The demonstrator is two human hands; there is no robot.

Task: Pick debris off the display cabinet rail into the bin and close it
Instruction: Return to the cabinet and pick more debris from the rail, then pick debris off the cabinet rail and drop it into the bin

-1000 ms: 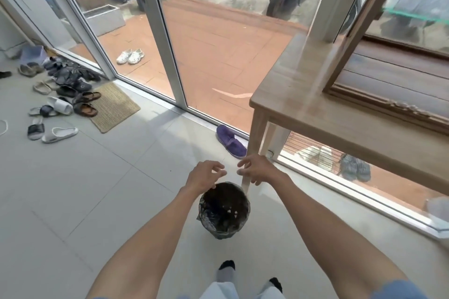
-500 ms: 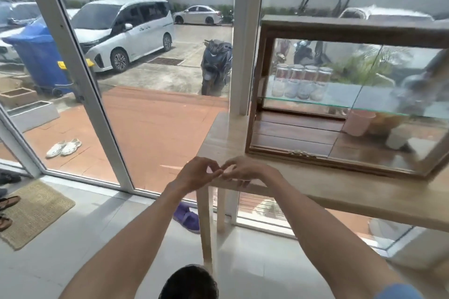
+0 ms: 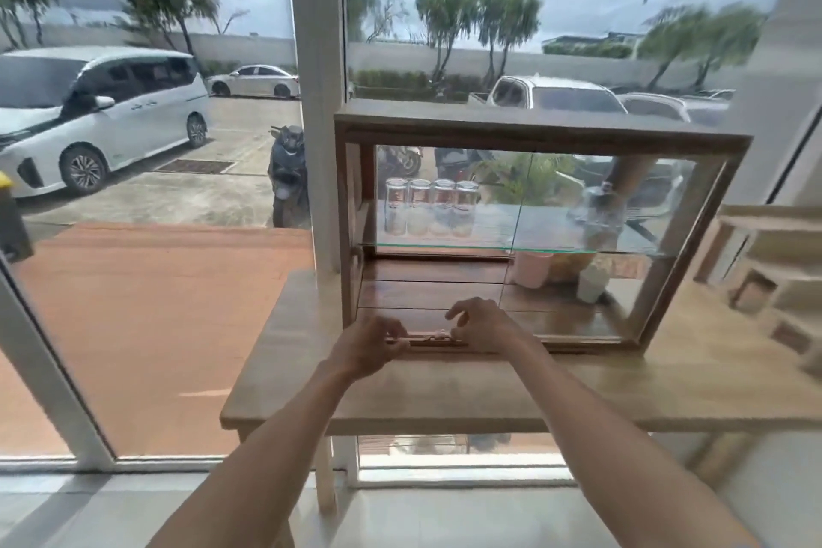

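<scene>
The wooden display cabinet (image 3: 533,127) stands on a light wooden table (image 3: 667,387). Its left half is open, and the glass door's edge sits near the middle. My left hand (image 3: 369,345) rests on the cabinet's bottom front rail (image 3: 569,343) with its fingers curled down onto it. My right hand (image 3: 485,325) is just to the right, fingers bent and apart, with the fingertips at the rail. Small pale bits of debris (image 3: 438,335) lie on the rail between the two hands. The bin is out of view.
Several glass jars (image 3: 429,207) stand on the cabinet's glass shelf. A pink cup (image 3: 531,269) and a white cup (image 3: 589,283) stand on its floor. A wooden shelf unit (image 3: 774,280) is on the table at the right. A white window post (image 3: 318,147) rises behind the cabinet's left side.
The view rose from the bin on the floor to the cabinet. Both hands moved up from over the bin to the cabinet's front rail.
</scene>
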